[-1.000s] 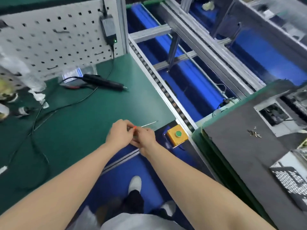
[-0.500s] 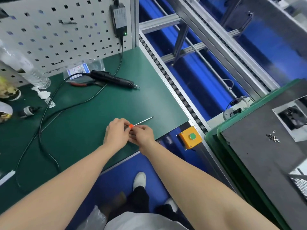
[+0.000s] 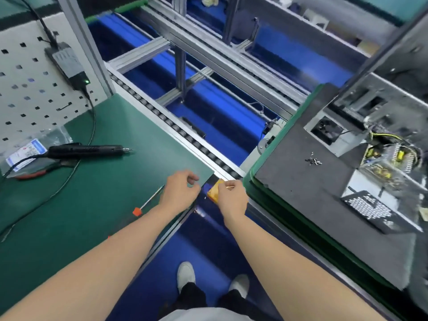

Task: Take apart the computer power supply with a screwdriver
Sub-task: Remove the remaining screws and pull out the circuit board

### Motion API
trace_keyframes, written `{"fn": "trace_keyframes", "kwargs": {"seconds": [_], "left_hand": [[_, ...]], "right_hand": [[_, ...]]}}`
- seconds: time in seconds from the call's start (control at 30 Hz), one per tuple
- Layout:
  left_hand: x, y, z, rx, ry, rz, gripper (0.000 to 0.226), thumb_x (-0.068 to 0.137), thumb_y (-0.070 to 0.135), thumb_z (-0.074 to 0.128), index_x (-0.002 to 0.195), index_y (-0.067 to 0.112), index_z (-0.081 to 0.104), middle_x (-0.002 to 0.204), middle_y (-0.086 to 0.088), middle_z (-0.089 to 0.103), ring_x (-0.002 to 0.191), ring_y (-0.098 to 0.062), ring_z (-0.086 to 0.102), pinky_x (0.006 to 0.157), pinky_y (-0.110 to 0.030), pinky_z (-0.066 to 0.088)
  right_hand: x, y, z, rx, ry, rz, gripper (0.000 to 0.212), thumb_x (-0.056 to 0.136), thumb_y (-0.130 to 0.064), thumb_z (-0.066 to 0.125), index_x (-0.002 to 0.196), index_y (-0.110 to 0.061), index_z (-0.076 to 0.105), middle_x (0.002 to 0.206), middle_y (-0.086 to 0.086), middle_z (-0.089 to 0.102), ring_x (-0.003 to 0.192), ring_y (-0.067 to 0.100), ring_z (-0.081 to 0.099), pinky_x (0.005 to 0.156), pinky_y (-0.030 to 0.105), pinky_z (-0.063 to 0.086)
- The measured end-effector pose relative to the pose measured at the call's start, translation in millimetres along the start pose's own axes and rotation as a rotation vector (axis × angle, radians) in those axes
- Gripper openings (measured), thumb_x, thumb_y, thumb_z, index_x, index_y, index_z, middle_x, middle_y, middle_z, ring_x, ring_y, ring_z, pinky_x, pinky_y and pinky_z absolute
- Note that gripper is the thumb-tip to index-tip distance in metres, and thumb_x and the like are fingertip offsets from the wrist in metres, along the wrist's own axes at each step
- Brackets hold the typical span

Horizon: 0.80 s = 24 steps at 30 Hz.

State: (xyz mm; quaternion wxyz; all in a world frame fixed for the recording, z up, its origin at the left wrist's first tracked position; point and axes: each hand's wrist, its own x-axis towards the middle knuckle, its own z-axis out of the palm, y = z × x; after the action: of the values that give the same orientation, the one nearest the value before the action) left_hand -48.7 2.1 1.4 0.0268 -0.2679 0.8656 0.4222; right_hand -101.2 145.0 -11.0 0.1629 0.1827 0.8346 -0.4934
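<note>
Open mat (image 3: pixel 104 181) lies between the near screwdriver (image 3: pixel 148 201) and the far electric driver (image 3: pixel 88 149); its cable (image 3: pixel 58 191) loops across the left.

Green workbench (image 3: pixel 69 228), white pegboard (image 3: pixel 27 89), aluminium roller conveyor (image 3: pixel 162 117), blue floor (image 3: pixel 203 239).

The green bench mat (image 3: pixel 104 228) on the left carries a black electric screwdriver (image 3: pixel 85 149) with its cable (image 3: pixel 58 193) trailing across it, red-handled pliers (image 3: pixel 34 174) and a labelled plastic bag (image 3: pixel 25 154) just beside that tool, and a thin screwdriver (image 3: pixel 148 201) with an orange end lying near the front edge. The dark grey mat (image 3: pixel 312 205) on the right bench holds a cluster of loose screws (image 3: pixel 313 160), the opened power supply (image 3: pixel 389 158), a fan panel (image 3: pixel 326 130) and a perforated metal cover (image 3: pixel 368 208).
</note>
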Motion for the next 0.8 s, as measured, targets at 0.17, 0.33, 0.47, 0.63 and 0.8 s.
{"fn": "trace_keyframes", "kwargs": {"seconds": [0.17,0.33,0.47,0.63,0.8], "left_hand": [[24,49,44,0.064,-0.254,-0.039,0.036,0.087,0.030,0.077,0.117,0.011,0.071,0.107,-0.001,0.071,0.106,-0.023,0.067,0.084,-0.028,0.048],[39,53,55,0.168,-0.283,-0.088,0.044,0.078,0.025,0.086,0.116,0.009,0.070,0.113,-0.006,0.073,0.107,-0.023,0.067,0.088,-0.031,0.052],[45,50,56,0.150,-0.301,-0.106,0.036,0.075,0.018,0.087,0.107,0.013,0.072,0.104,-0.003,0.074,0.103,-0.022,0.069,0.091,-0.034,0.056],[49,49,56,0.090,-0.297,-0.135,0.029,0.073,0.009,0.083,0.097,0.019,0.070,0.091,0.003,0.070,0.095,-0.020,0.068,0.075,-0.025,0.052],[48,48,57,0.071,-0.290,-0.147,0.032,0.074,0.010,0.085,0.099,0.020,0.067,0.091,0.004,0.068,0.091,-0.017,0.065,0.074,-0.023,0.049]], "right_hand": [[24,15,-31,0.051,-0.055,0.196,0.031,0.080,-0.027,0.073,0.102,-0.022,0.052,0.113,0.007,0.060,0.098,0.031,0.067,0.085,0.050,0.059],[32,21,-34,0.105,-0.131,0.284,0.042,0.075,-0.027,0.084,0.100,-0.022,0.050,0.111,0.004,0.057,0.102,0.030,0.067,0.081,0.050,0.062],[33,21,-32,0.093,-0.137,0.306,0.045,0.076,-0.030,0.084,0.099,-0.020,0.047,0.111,0.007,0.055,0.098,0.033,0.068,0.068,0.045,0.065],[33,20,-27,0.042,-0.135,0.298,0.051,0.076,-0.034,0.085,0.104,-0.016,0.046,0.112,0.008,0.055,0.095,0.031,0.069,0.056,0.032,0.061],[29,23,-26,0.097,-0.107,0.356,0.054,0.076,-0.040,0.084,0.107,-0.015,0.047,0.103,0.004,0.056,0.084,0.028,0.073,0.060,0.032,0.063]]}}
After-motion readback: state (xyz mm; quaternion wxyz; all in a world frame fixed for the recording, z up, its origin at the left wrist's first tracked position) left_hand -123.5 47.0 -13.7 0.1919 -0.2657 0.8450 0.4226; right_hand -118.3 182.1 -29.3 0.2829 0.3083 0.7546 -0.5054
